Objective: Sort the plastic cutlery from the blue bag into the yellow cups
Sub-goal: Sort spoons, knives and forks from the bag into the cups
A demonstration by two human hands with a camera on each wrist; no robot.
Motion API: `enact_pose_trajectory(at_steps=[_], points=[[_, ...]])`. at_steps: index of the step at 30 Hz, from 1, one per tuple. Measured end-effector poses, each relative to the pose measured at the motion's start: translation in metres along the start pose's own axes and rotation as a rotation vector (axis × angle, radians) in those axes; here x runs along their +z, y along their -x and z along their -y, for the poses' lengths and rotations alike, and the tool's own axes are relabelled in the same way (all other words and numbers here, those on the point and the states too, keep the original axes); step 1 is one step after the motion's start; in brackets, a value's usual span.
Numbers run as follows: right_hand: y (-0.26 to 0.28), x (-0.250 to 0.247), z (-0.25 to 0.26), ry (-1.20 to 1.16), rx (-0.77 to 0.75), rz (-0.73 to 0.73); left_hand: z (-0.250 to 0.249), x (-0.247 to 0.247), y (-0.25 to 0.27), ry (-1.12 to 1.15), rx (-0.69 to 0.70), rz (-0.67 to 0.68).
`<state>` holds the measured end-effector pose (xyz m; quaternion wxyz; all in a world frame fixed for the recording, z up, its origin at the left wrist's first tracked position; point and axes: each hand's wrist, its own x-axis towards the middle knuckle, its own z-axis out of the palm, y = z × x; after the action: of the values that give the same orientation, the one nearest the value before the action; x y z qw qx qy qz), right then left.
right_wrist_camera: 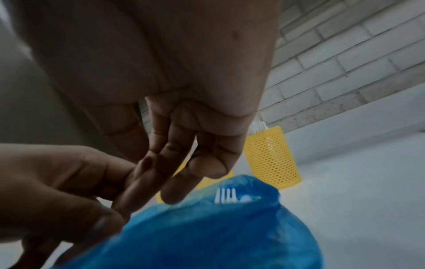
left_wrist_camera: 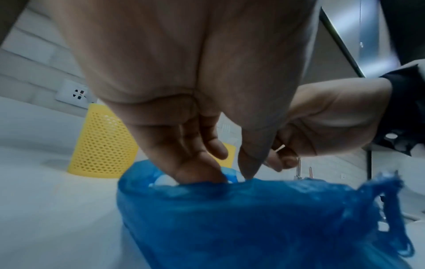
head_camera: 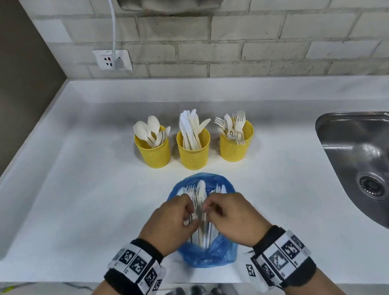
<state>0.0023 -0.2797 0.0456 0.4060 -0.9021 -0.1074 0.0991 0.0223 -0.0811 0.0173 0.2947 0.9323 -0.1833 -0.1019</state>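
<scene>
The blue bag (head_camera: pixel 208 255) lies open on the white counter, full of white plastic cutlery (head_camera: pixel 200 192). Both hands are in its mouth. My left hand (head_camera: pixel 186 215) curls its fingers round cutlery handles; in the left wrist view its fingers (left_wrist_camera: pixel 200 169) dip into the bag (left_wrist_camera: pixel 253 218). My right hand (head_camera: pixel 210 208) pinches a thin white piece beside it. A fork (right_wrist_camera: pixel 226 196) pokes out of the bag (right_wrist_camera: pixel 207 233). Behind stand three yellow cups: spoons (head_camera: pixel 153 151), knives (head_camera: pixel 195 152), forks (head_camera: pixel 237 143).
A steel sink (head_camera: pixel 336 126) is sunk into the counter at the right. A wall socket (head_camera: pixel 112 59) with a plugged cable sits on the tiled back wall. The counter's front edge runs just below the bag.
</scene>
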Motion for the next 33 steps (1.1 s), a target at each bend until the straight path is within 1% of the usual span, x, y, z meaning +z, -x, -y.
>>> enact_pose_trajectory(at_steps=[3, 7, 11, 14, 16, 18, 20, 21, 24, 26, 29, 33], points=[[0.010, 0.004, -0.009, 0.038, 0.026, 0.085, 0.003, -0.003, 0.008, -0.115, 0.013, 0.089], [0.018, 0.001, -0.018, 0.180, 0.044, 0.166, 0.005, -0.007, 0.018, -0.216, 0.017, 0.117], [0.022, 0.000, -0.024, 0.240, 0.116, 0.233, 0.009, -0.009, 0.019, -0.244, -0.058, 0.109], [0.023, 0.001, -0.024, 0.275, 0.130, 0.215, 0.010, -0.008, 0.016, -0.247, -0.158, 0.086], [0.022, 0.001, -0.023, 0.260, 0.097, 0.148, 0.010, -0.008, 0.013, -0.243, -0.205, 0.084], [0.020, 0.003, -0.020, 0.216, 0.019, 0.089, 0.008, -0.005, 0.008, -0.212, -0.238, 0.078], [0.017, 0.007, -0.017, 0.238, -0.059, 0.116, 0.004, 0.000, 0.003, -0.173, -0.264, 0.058], [0.016, 0.009, -0.017, 0.266, -0.061, 0.149, 0.001, 0.002, 0.001, -0.155, -0.277, 0.042], [0.018, 0.009, -0.020, 0.351, 0.060, 0.207, -0.005, 0.009, -0.005, -0.117, -0.331, 0.013], [0.019, 0.006, -0.022, 0.421, 0.170, 0.189, -0.004, 0.012, -0.008, -0.105, -0.364, 0.001], [0.020, 0.001, -0.019, 0.452, 0.322, 0.155, -0.003, 0.018, -0.011, -0.117, -0.387, 0.009], [0.011, 0.004, -0.011, 0.453, 0.385, 0.151, -0.008, 0.021, -0.016, -0.093, -0.395, 0.023]])
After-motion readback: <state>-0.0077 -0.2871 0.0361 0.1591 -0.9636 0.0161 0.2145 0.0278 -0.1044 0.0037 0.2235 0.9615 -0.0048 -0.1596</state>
